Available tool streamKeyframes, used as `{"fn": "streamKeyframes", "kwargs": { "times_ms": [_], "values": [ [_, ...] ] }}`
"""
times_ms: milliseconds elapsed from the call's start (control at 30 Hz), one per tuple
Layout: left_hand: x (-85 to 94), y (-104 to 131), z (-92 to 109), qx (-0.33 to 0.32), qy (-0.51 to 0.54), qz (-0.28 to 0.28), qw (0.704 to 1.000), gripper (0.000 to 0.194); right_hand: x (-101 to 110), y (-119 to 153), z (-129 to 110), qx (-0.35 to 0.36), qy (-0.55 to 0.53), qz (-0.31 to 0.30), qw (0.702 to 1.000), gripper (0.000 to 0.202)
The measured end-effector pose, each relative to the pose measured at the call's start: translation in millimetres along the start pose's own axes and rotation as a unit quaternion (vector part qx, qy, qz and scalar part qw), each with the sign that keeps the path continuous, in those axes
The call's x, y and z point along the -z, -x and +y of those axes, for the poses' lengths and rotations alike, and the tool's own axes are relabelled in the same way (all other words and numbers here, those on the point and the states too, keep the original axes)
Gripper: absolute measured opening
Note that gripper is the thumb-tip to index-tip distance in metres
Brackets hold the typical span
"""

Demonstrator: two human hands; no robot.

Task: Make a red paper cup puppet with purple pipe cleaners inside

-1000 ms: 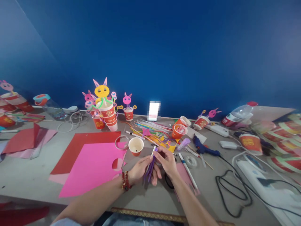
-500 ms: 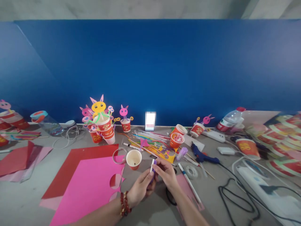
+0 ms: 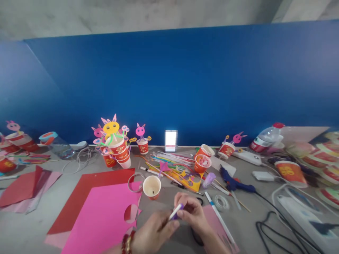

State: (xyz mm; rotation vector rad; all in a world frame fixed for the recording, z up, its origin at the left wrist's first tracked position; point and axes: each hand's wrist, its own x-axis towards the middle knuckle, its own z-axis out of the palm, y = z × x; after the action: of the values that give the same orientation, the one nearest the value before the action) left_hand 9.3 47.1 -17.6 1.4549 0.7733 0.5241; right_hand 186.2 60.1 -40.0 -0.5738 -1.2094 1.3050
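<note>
Low in the middle of the head view, a small white strip with a purple part behind it (image 3: pixel 176 211) slants between my two hands. My left hand (image 3: pixel 157 227), with a beaded bracelet at the wrist, is closed on its lower end. The fingers of my right hand (image 3: pixel 190 211) pinch its upper end, and they hide much of the purple part. What kind of thing it is I cannot make out. Just beyond my hands stands an open paper cup (image 3: pixel 152 187). A pink sheet (image 3: pixel 97 218) with round cut-outs lies to the left.
A blue glue gun (image 3: pixel 237 184) with its cord lies to the right, near a white marker (image 3: pixel 221 218) and a power strip (image 3: pixel 304 215). Behind are pipe cleaners (image 3: pixel 172 158), yellow paper scraps (image 3: pixel 194 181) and decorated cups (image 3: pixel 116 148). A bottle (image 3: pixel 266 139) leans at back right.
Both hands have come lower in the view, towards me. The white strip has gone from nearly upright to a slant. The camera view has shifted slightly.
</note>
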Motion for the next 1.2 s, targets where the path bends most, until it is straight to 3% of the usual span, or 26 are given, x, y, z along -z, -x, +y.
{"fn": "streamKeyframes", "kwargs": {
  "times_ms": [100, 200, 300, 400, 600, 733, 800, 900, 967, 1200],
  "values": [
    [12.5, 12.4, 8.0, -0.022, -0.164, -0.029, 0.986, 0.035, -5.0, 2.9, 1.9, 0.0, 0.0, -0.051, 0.999, 0.018],
    [21.5, 21.6, 14.2, 0.01, -0.283, -0.032, 0.959, 0.022, -8.7, 5.8, 3.6, 0.006, 0.009, -0.076, 0.997, 0.01],
    [28.8, 24.2, 23.6, 0.037, -0.398, -0.029, 0.916, 0.013, -9.1, 7.1, 5.8, 0.01, -0.001, -0.077, 0.997, 0.008],
    [35.0, 21.9, 34.9, 0.007, -0.488, -0.026, 0.872, 0.011, -7.7, 6.9, 7.5, 0.003, -0.053, -0.051, 0.997, 0.01],
    [42.5, 15.6, 48.6, -0.057, -0.551, -0.036, 0.832, 0.021, -4.8, 6.0, 6.2, -0.028, -0.09, 0.003, 0.996, 0.016],
    [61.4, 8.9, 58.6, -0.091, -0.539, -0.03, 0.837, 0.029, 0.5, 9.3, 10.9, -0.029, -0.134, 0.032, 0.99, 0.019],
    [79.6, 1.6, 67.9, -0.087, -0.53, 0.032, 0.843, 0.031, 3.7, 11.0, 13.0, -0.038, -0.156, 0.053, 0.986, 0.02],
    [111.0, -17.1, 79.8, -0.103, -0.518, 0.171, 0.832, 0.03, 5.5, 11.1, 11.9, -0.049, -0.148, 0.047, 0.987, 0.018],
    [129.3, -35.1, 80.4, -0.104, -0.515, 0.204, 0.826, 0.032, 4.3, 10.1, 9.1, -0.056, -0.14, 0.024, 0.988, 0.016],
    [162.9, -104.2, 39.6, -0.085, -0.541, 0.069, 0.834, 0.026, 2.3, 7.7, 6.4, -0.035, -0.135, 0.008, 0.99, 0.013]
  ]
}}
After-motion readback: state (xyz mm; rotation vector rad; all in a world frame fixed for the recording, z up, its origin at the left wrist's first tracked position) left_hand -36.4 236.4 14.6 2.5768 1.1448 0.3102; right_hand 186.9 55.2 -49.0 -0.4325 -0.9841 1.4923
